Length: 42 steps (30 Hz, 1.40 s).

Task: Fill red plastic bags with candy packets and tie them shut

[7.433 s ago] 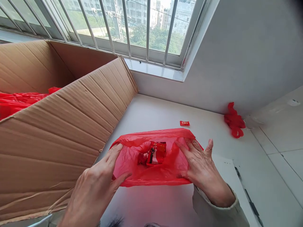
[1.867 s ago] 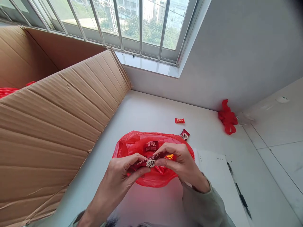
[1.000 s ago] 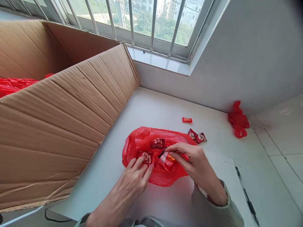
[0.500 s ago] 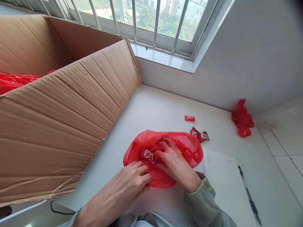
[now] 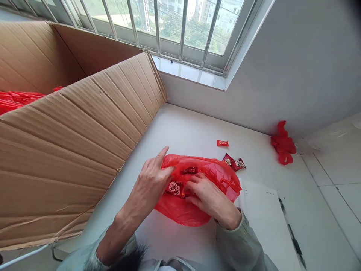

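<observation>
A thin red plastic bag [image 5: 220,177] lies on the white table [image 5: 191,131] in front of me. My left hand [image 5: 150,180] pinches the bag's upper left rim. Reaching inside the bag, my right hand [image 5: 207,197] has its fingers curled on red candy packets [image 5: 175,188] with white print. Another dark red packet [image 5: 189,170] shows through the film near the bag's far edge.
A large open cardboard box [image 5: 70,131] with red bags [image 5: 17,99] inside fills the left. Two wrapped candies [image 5: 234,162] and a small red packet [image 5: 222,143] lie beyond the bag. A crumpled red bag [image 5: 283,145] sits by the wall. A white sheet [image 5: 267,210] lies at right.
My left hand has moved up from the bag's near edge to grip its upper left rim. My right hand stays inside among the packets.
</observation>
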Each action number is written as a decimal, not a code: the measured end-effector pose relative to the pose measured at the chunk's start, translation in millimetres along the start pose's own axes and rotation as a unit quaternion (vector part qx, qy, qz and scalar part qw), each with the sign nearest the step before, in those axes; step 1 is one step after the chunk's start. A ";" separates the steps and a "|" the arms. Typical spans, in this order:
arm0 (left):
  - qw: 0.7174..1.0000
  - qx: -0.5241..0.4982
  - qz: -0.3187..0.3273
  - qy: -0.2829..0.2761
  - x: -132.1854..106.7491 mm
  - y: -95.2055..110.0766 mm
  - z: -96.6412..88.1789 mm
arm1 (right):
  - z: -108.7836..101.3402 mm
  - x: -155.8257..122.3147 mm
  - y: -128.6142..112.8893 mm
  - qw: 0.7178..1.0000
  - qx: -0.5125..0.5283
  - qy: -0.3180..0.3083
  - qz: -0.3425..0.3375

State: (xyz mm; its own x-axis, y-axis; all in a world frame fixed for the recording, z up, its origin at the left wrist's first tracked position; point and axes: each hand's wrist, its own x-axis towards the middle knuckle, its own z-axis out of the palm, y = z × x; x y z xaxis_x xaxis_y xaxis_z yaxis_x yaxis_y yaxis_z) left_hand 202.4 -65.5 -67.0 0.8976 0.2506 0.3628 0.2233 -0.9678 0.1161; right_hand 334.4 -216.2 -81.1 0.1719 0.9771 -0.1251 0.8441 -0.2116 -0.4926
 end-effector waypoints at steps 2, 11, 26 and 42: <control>0.999 -0.027 -0.034 -0.012 0.5 -4.1 2.3 | -4.2 3.1 7.5 0.998 0.052 0.029 0.017; 0.992 -0.110 -0.046 0.029 5.5 -3.6 0.1 | 21.1 32.7 27.5 0.981 0.107 0.143 0.075; 0.991 -0.130 -0.031 0.016 7.3 -1.3 -6.9 | 16.0 26.5 27.5 0.960 0.198 0.196 0.013; 0.987 -0.158 -0.016 -0.006 2.1 4.7 -15.3 | 8.6 15.4 12.3 0.977 0.118 0.174 -0.041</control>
State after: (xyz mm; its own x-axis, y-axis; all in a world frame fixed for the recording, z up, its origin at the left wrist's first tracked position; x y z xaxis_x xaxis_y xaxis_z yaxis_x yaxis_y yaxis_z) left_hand 199.5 -69.2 -51.6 0.8965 0.2788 0.3443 0.1234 -0.9036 0.4103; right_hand 343.1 -204.0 -96.5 0.3046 0.9305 0.2035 0.7288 -0.0901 -0.6788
